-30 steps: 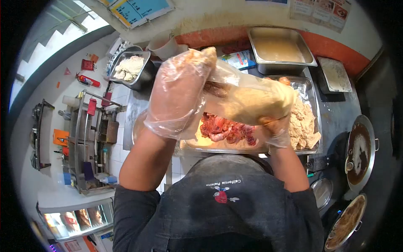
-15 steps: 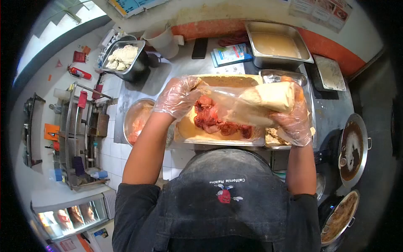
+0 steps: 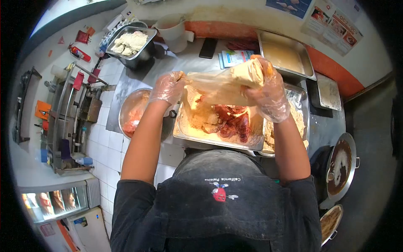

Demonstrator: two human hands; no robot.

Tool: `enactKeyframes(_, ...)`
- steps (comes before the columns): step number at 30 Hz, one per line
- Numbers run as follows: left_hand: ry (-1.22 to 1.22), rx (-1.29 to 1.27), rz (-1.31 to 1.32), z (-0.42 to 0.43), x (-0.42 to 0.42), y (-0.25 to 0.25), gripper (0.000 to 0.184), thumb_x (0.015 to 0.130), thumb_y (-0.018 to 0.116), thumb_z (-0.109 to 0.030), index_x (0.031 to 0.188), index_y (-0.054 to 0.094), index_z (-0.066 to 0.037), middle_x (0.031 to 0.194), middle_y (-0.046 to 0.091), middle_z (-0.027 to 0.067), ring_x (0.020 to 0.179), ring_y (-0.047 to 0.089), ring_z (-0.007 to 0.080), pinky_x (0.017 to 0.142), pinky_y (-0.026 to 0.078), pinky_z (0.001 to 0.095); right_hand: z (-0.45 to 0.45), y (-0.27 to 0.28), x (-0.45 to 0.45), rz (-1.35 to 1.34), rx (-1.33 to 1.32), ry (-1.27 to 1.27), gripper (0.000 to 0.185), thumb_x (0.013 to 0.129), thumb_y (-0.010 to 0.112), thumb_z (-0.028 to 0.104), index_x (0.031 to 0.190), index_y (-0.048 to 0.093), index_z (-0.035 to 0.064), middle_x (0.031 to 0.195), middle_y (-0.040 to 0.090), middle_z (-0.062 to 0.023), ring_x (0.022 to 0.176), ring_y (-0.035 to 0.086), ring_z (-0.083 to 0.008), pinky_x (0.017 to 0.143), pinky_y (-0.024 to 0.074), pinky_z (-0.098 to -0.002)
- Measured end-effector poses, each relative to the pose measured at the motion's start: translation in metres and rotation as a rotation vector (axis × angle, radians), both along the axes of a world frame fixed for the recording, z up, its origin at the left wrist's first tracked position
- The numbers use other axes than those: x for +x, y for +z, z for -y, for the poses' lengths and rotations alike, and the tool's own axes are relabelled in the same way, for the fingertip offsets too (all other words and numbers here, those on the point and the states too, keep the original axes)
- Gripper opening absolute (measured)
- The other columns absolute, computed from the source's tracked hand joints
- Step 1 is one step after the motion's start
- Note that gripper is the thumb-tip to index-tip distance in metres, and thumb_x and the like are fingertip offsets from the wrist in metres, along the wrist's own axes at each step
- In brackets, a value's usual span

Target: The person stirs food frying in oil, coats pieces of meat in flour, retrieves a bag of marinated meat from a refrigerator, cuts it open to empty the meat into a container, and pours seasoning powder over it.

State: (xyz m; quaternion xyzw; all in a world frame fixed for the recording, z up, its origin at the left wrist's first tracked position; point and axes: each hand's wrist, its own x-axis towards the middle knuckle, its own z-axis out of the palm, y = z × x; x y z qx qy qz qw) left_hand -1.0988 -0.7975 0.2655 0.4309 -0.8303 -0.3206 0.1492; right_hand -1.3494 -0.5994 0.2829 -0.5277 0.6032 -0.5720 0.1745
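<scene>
A clear plastic bag [image 3: 218, 86] with pale powder is stretched over a metal tray [image 3: 197, 140] of yellowish flour and red raw meat [image 3: 231, 122]. My left hand [image 3: 168, 87], in a clear plastic glove, is closed on the bag's left end. My right hand [image 3: 268, 90], gloved too, grips the bag's bunched right end, where a pale mass of powder shows. Some of the tray's contents are seen through the bag. Right of it, partly behind my right forearm, a second tray [image 3: 305, 126] holds flour-coated pieces.
A metal bowl [image 3: 134, 112] with raw meat stands left of the tray. Behind are a dark tub [image 3: 138, 59], a white jug [image 3: 171, 35], a phone [image 3: 208, 48], and a deep pan [image 3: 285, 52] of liquid. Pans of oil [image 3: 341, 168] are at right.
The bag, first raised high and bulky, is now lower and stretched between my hands above the tray. Powder now lies over part of the meat. The view has shifted.
</scene>
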Motion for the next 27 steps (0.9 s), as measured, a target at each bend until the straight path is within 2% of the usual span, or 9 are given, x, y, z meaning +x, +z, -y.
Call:
enactKeyframes(4, -0.003, -0.187, 0.007, 0.013, -0.015, -0.016, 0.027, 0.091, 0.066, -0.031, 0.091, 0.070, -0.004, 0.079, 0.066, 0.0166, 0.071, 0.062, 0.0275, 0.071, 0.050, 0.0403, 0.013, 0.000, -0.005, 0.065, -0.114, 0.006, 0.076, 0.069, 0.086, 0.004, 0.139, 0.055, 0.0025, 0.120, 0.067, -0.0070, 0.111, 0.064, -0.0163, 0.101, 0.0505, -0.0314)
enactKeyframes(5, -0.029, -0.192, 0.010, 0.015, -0.020, -0.019, 0.028, 0.092, 0.066, -0.032, 0.092, 0.070, -0.004, 0.081, 0.067, 0.0176, 0.072, 0.062, 0.0295, 0.072, 0.050, 0.0412, 0.010, 0.000, -0.011, 0.115, -0.103, 0.017, 0.076, 0.071, 0.085, 0.004, 0.140, 0.054, 0.0026, 0.119, 0.067, -0.0082, 0.108, 0.065, -0.0163, 0.097, 0.0528, -0.0320)
enactKeyframes(8, -0.125, -0.186, 0.045, 0.003, -0.040, -0.009, 0.029, 0.092, 0.066, -0.035, 0.099, 0.072, -0.007, 0.092, 0.070, 0.0198, 0.084, 0.065, 0.0362, 0.079, 0.051, 0.0445, -0.010, 0.016, -0.027, -0.274, -0.042, -0.127, 0.075, 0.071, 0.083, 0.003, 0.141, 0.054, 0.0020, 0.117, 0.067, -0.0068, 0.105, 0.066, -0.0172, 0.092, 0.0551, -0.0333)
enactKeyframes(10, -0.211, -0.159, 0.097, -0.006, -0.054, -0.004, 0.033, 0.092, 0.065, -0.038, 0.111, 0.075, -0.012, 0.106, 0.072, 0.0199, 0.100, 0.067, 0.0418, 0.089, 0.052, 0.0472, -0.031, 0.027, -0.033, -0.144, -0.015, -0.117, 0.074, 0.071, 0.081, 0.002, 0.140, 0.054, 0.0021, 0.115, 0.068, -0.0067, 0.104, 0.067, -0.0174, 0.091, 0.0556, -0.0327)
enactKeyframes(16, -0.382, -0.070, 0.018, -0.037, -0.073, 0.012, 0.030, 0.093, 0.062, -0.031, 0.111, 0.075, -0.010, 0.108, 0.071, 0.0217, 0.101, 0.066, 0.0423, 0.089, 0.053, 0.0485, -0.095, 0.048, -0.041, -0.471, 0.091, -0.284, 0.073, 0.071, 0.079, 0.000, 0.140, 0.054, 0.0005, 0.118, 0.067, -0.0078, 0.107, 0.065, -0.0163, 0.095, 0.0530, -0.0327)
enactKeyframes(22, -0.411, -0.099, -0.007, -0.049, -0.041, 0.015, 0.028, 0.096, 0.064, -0.029, 0.104, 0.072, -0.004, 0.093, 0.069, 0.0208, 0.086, 0.066, 0.0329, 0.080, 0.052, 0.0423, -0.107, 0.057, -0.016, -0.055, 0.023, -0.091, 0.076, 0.069, 0.082, 0.003, 0.140, 0.054, 0.0002, 0.124, 0.065, -0.0083, 0.110, 0.064, -0.0171, 0.099, 0.0522, -0.0333)
enactKeyframes(23, -0.474, -0.091, -0.045, -0.042, -0.032, 0.013, 0.026, 0.097, 0.066, -0.026, 0.105, 0.072, -0.002, 0.088, 0.069, 0.0163, 0.083, 0.065, 0.0257, 0.078, 0.052, 0.0388, -0.104, 0.058, -0.008, 0.290, 0.004, 0.006, 0.077, 0.068, 0.085, 0.009, 0.139, 0.054, -0.0001, 0.129, 0.062, -0.0097, 0.113, 0.063, -0.0177, 0.099, 0.0517, -0.0328)
enactKeyframes(26, -0.375, -0.091, -0.091, -0.029, -0.005, 0.003, 0.029, 0.096, 0.062, -0.028, 0.101, 0.072, -0.001, 0.095, 0.072, 0.0187, 0.088, 0.068, 0.0336, 0.084, 0.053, 0.0428, -0.079, 0.048, -0.011, -0.069, 0.015, 0.038, 0.078, 0.069, 0.088, 0.017, 0.138, 0.054, -0.0004, 0.127, 0.062, -0.0099, 0.112, 0.063, -0.0182, 0.098, 0.0518, -0.0327)
enactKeyframes(27, -0.306, 0.030, -0.145, -0.023, 0.002, -0.001, 0.028, 0.096, 0.063, -0.027, 0.100, 0.072, -0.001, 0.090, 0.070, 0.0153, 0.083, 0.066, 0.0283, 0.081, 0.052, 0.0406, -0.067, 0.043, 0.002, 0.102, -0.081, 0.031, 0.078, 0.071, 0.090, 0.023, 0.137, 0.055, -0.0006, 0.120, 0.065, -0.0097, 0.108, 0.064, -0.0176, 0.098, 0.0515, -0.0325)
